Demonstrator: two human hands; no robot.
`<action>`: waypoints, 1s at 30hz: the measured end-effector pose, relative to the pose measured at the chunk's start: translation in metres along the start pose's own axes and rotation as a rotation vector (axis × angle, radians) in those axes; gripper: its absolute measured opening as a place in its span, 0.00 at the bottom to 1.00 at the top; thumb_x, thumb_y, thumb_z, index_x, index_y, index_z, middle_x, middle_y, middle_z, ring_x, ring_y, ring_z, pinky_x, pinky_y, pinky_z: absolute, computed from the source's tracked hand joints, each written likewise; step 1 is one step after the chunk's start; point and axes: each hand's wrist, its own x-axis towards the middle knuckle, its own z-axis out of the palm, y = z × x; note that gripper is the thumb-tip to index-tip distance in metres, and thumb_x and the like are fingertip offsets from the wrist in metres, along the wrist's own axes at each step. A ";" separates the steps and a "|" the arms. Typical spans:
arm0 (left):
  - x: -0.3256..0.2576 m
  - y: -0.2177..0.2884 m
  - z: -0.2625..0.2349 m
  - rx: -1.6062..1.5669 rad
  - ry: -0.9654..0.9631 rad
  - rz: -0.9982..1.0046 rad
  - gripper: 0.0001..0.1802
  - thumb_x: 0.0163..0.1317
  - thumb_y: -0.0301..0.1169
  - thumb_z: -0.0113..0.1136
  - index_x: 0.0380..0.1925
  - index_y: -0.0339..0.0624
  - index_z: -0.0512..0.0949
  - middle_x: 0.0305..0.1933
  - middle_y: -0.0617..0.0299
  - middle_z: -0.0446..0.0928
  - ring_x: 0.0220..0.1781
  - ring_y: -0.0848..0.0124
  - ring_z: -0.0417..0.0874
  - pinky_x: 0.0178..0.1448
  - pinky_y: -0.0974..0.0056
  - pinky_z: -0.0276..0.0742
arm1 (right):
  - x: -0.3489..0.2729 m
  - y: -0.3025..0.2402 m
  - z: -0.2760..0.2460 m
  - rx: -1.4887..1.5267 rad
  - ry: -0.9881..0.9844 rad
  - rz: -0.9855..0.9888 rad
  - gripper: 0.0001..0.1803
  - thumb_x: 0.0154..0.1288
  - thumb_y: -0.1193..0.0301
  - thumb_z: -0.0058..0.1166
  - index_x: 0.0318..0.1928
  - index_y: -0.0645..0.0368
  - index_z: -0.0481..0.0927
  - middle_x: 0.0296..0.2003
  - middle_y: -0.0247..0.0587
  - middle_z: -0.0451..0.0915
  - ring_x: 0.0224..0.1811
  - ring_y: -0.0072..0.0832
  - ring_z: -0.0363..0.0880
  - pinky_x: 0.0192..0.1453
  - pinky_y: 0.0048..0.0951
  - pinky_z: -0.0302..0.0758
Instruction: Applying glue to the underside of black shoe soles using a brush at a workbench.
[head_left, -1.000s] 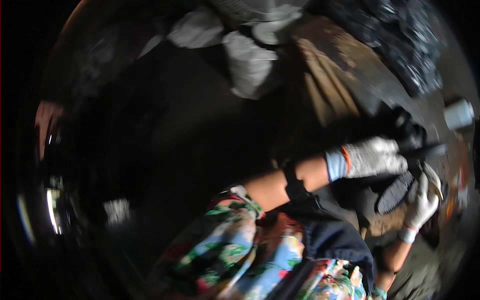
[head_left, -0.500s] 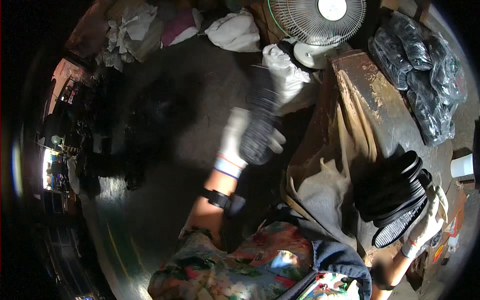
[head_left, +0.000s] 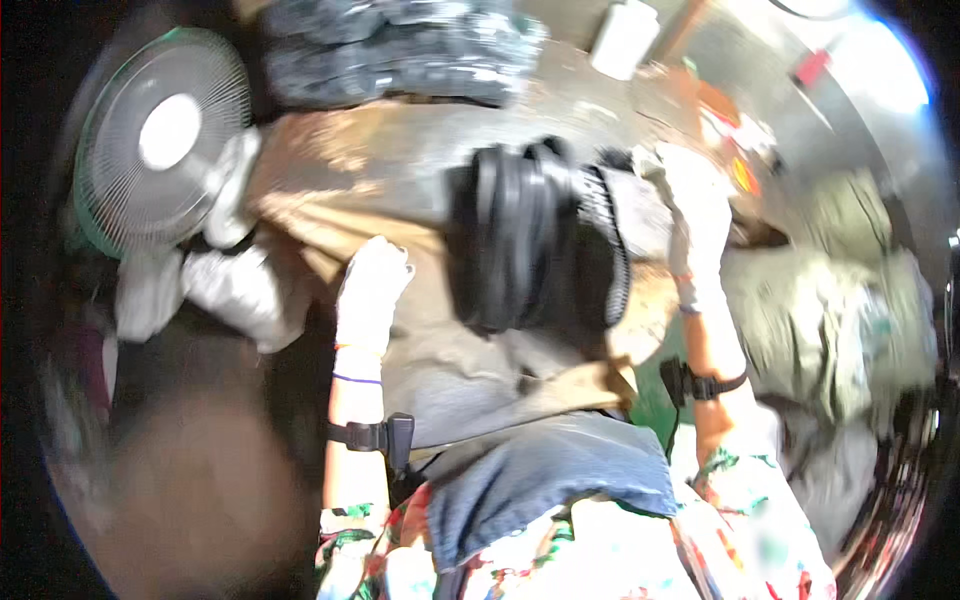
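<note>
Grip first: left hand [head_left: 372, 290] had its fingers curled, no piece visible in it; blur hid whether they were fully closed. Right hand [head_left: 700, 205] sat just beyond the right end of the stack; couldn't tell if it was holding anything.

Near to far: denim cloth [head_left: 560, 465] across the lap, then rumpled grey-brown cloth [head_left: 425, 370] over the bench [head_left: 425, 150] edge. Black ribbed pieces [head_left: 515, 240] stood packed in a row on it, between the hands, rightmost one showing a patterned face. Status: several gathered, no wrap visible around them, exact count lost to blur. Couldn't tell how many were left elsewhere.

In the way: cloth folds beside the left hand. White sacks [head_left: 240, 295] lay off left, green-grey fabric [head_left: 810, 310] off right. Farther out: fan [head_left: 170, 130] at left, plastic-wrapped bundles [head_left: 400, 50] and white container [head_left: 625, 40] past the stack. Couldn't make out the bundles' contents.
</note>
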 end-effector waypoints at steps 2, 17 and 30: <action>0.036 0.053 0.031 -1.408 0.165 -0.292 0.25 0.79 0.32 0.53 0.71 0.34 0.72 0.72 0.53 0.77 0.72 0.65 0.76 0.77 0.58 0.70 | 0.018 -0.012 -0.033 0.146 0.050 -0.196 0.16 0.74 0.72 0.56 0.56 0.65 0.86 0.55 0.43 0.86 0.58 0.30 0.83 0.64 0.32 0.77; 0.065 0.091 0.015 -2.070 -0.102 -0.538 0.30 0.65 0.23 0.57 0.69 0.28 0.73 0.66 0.52 0.80 0.67 0.60 0.80 0.76 0.60 0.69 | 0.071 0.134 -0.093 -0.467 0.137 -0.115 0.11 0.63 0.55 0.65 0.38 0.43 0.93 0.35 0.39 0.91 0.38 0.40 0.86 0.50 0.42 0.79; 0.129 0.089 -0.088 -0.398 0.500 0.165 0.33 0.69 0.38 0.66 0.73 0.42 0.72 0.81 0.43 0.62 0.82 0.46 0.63 0.83 0.48 0.62 | 0.101 0.207 -0.075 -1.033 -0.311 -0.185 0.14 0.73 0.64 0.50 0.50 0.42 0.87 0.45 0.45 0.89 0.54 0.41 0.87 0.56 0.44 0.81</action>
